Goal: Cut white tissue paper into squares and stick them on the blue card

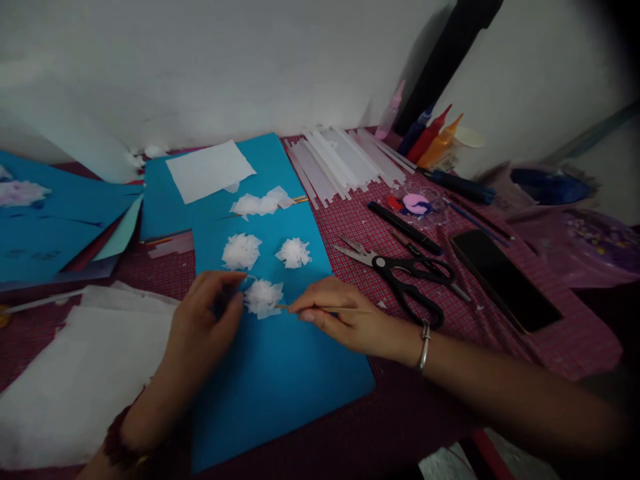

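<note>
The right hand (345,323) pinches a thin stick (350,310) at a white paper tuft (263,297) between both hands' fingertips; the left hand (213,310) curls narrowly, its hold unclear. Shaping seems underway, next needing light steadiness. Beyond the fingers lie 2 similar tufts (241,251).

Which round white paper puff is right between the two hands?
The lowest puff on the blue sheet, between the left hand and the right hand, which holds a thin stick. The upper-left puff and upper-right puff sit farther up.
</note>
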Motion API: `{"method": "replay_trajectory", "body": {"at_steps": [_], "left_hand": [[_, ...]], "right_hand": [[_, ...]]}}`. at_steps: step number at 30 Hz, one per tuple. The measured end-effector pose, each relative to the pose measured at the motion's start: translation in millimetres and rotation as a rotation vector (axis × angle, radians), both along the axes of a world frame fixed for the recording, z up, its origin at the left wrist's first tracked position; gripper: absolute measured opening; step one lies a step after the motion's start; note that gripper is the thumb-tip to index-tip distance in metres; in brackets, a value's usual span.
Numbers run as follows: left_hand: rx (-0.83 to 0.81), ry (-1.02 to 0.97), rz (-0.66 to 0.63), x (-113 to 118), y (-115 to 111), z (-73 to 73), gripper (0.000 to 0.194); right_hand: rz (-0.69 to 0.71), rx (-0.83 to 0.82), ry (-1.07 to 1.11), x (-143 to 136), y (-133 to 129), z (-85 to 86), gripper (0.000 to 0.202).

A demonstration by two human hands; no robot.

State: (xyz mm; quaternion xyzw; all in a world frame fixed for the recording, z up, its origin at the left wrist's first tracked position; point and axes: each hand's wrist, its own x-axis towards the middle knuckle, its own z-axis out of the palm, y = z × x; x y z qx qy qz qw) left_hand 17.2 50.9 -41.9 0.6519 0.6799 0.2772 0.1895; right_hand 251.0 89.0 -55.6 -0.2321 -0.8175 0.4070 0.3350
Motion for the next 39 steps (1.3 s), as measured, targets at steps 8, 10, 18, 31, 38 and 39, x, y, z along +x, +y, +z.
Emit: {"method": "replay_trajectory", "body": {"at_steps": [8, 10, 18, 31, 38, 39], "left_hand": [[0.057, 0.028, 0.010, -9, 1, -16.2, 0.023], [0.065, 0.035, -0.006, -10, 0, -17.3, 0.023], [0.057, 0.028, -0.009, -10, 1, -16.7, 0.024], [-0.074, -0.296, 0.118, -24, 28, 14.2, 0.031], [0.188, 0.439, -0.398, 13, 126, 45.6, 0.023], [0.196, 0.466, -0.446, 20, 138, 43.7, 0.028]], "right_hand": [[0.218, 0.422, -0.473, 6, -11, 8.7, 0.022], [0.222, 0.488, -0.509, 4, -15, 7.8, 0.023], [0.216, 0.519, -0.521, 0, -18, 3.0, 0.021], [-0.168, -0.702, 0.294, -2, -12, 1.1, 0.038], [-0.072, -0.839, 0.349, -8, -4, -3.9, 0.047], [-0.070, -0.848, 0.351, -7, -4, -3.0, 0.047]]}}
